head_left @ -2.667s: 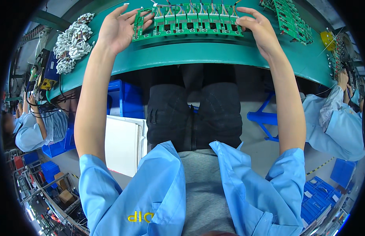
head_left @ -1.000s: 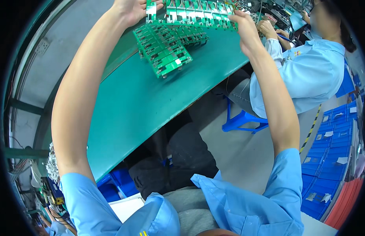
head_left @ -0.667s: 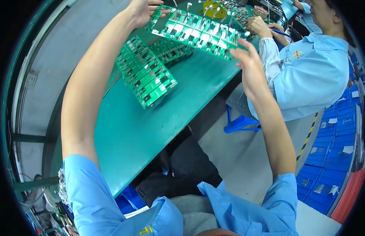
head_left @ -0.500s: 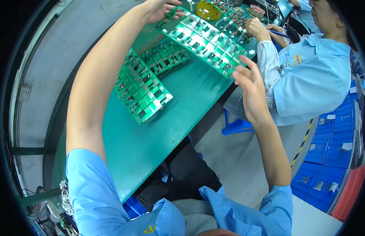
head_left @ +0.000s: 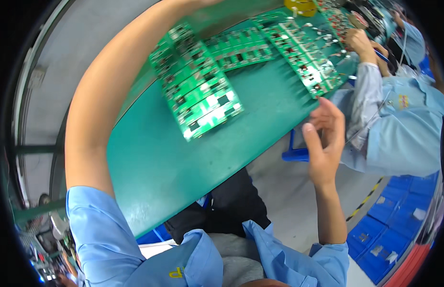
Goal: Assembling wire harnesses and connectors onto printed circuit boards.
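A green circuit board (head_left: 305,71) with white parts along it lies at the right of the green table, close to the edge. Just below its near corner is my right hand (head_left: 327,138), open, fingers bent and thumb apart, with nothing between them. At the upper edge my left hand (head_left: 205,3) is mostly cut off and its fingers do not show. Beneath the left forearm lies a larger green board (head_left: 203,93), blurred, its far end partly covered by the arm. Between these two, a third green board (head_left: 243,50) lies crosswise.
A co-worker in a light blue shirt (head_left: 408,124) sits at the right, hands on a row of small parts (head_left: 334,21). A yellow round container (head_left: 301,6) stands at the back. Blue bins (head_left: 399,225) line the floor at right; a blue stool (head_left: 296,154) is under the co-worker.
The board that was raised and tilted between my hands now lies on the table at the right. My right hand has come off it and lowered. The view has shifted.
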A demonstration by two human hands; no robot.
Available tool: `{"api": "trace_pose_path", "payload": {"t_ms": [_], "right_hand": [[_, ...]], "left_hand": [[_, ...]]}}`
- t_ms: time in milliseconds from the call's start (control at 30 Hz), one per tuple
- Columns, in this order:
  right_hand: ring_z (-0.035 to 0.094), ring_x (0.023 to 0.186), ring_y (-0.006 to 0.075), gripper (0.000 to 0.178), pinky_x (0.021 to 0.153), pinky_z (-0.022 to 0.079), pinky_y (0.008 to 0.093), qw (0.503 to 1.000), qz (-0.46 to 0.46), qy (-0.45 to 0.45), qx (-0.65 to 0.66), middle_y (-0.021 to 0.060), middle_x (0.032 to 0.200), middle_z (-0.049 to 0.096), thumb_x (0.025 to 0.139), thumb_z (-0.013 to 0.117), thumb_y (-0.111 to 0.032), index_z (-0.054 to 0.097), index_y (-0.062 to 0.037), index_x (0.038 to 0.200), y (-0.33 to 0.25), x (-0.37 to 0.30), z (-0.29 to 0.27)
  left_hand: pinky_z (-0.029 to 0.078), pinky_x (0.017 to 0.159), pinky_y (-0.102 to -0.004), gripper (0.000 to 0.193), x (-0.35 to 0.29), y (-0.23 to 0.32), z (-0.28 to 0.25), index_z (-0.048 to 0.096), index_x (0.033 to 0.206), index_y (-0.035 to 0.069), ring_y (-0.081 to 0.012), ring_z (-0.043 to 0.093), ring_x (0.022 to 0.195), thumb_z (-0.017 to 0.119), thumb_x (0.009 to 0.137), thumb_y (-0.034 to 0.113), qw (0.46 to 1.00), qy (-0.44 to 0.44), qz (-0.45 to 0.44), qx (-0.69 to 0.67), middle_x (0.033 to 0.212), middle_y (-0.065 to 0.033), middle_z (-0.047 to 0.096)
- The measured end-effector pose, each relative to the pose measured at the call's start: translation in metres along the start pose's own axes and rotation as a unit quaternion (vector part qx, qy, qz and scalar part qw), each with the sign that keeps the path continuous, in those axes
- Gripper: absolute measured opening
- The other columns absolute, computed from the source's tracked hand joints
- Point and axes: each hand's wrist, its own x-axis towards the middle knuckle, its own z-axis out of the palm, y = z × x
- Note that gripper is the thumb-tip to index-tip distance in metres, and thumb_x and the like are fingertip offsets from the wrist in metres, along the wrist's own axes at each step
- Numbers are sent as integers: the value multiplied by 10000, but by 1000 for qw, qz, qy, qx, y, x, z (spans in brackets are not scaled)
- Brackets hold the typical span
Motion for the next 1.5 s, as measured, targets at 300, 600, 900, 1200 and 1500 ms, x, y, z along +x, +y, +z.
{"api": "trace_pose_path", "payload": {"t_ms": [300,600,900,1200,1500], "right_hand": [[584,1285,387,522,1060,494,423,872,160,-179,427,235,1343,563,1013,538,-78,395,31,1503,-12,-25,79],[519,1328,427,573,1177,404,511,821,157,-196,513,280,1352,525,1020,514,-131,327,95,1512,-27,-18,87],[602,1136,283,590,1009,497,373,842,126,-365,377,269,1331,575,1046,508,-213,352,102,1521,-51,56,102],[629,1011,187,459,900,479,285,923,93,-367,-62,125,1190,683,1010,617,-269,596,2,1380,-74,49,181],[600,952,162,281,911,466,290,941,-194,-267,-75,71,1131,668,962,669,-166,701,-51,1216,-71,16,212]], "left_hand": [[495,728,-379,355,-91,-70,-59,714,974,-15,-220,561,849,571,941,308,980,-91,-48,171,928,-97,668],[547,724,-353,332,-208,-23,-120,667,1039,3,-224,587,883,486,1002,278,990,-43,-41,126,991,-114,633],[522,684,-310,248,-393,-106,-96,621,888,43,-221,577,748,512,1010,229,927,168,-258,-213,872,-78,612],[550,920,-461,289,-547,-155,-29,722,1039,4,-329,626,1145,631,977,271,943,187,-254,109,1103,-122,646],[472,860,-395,192,-567,-224,-14,740,891,43,-263,590,953,674,909,222,832,319,-170,420,966,-89,662]]}}
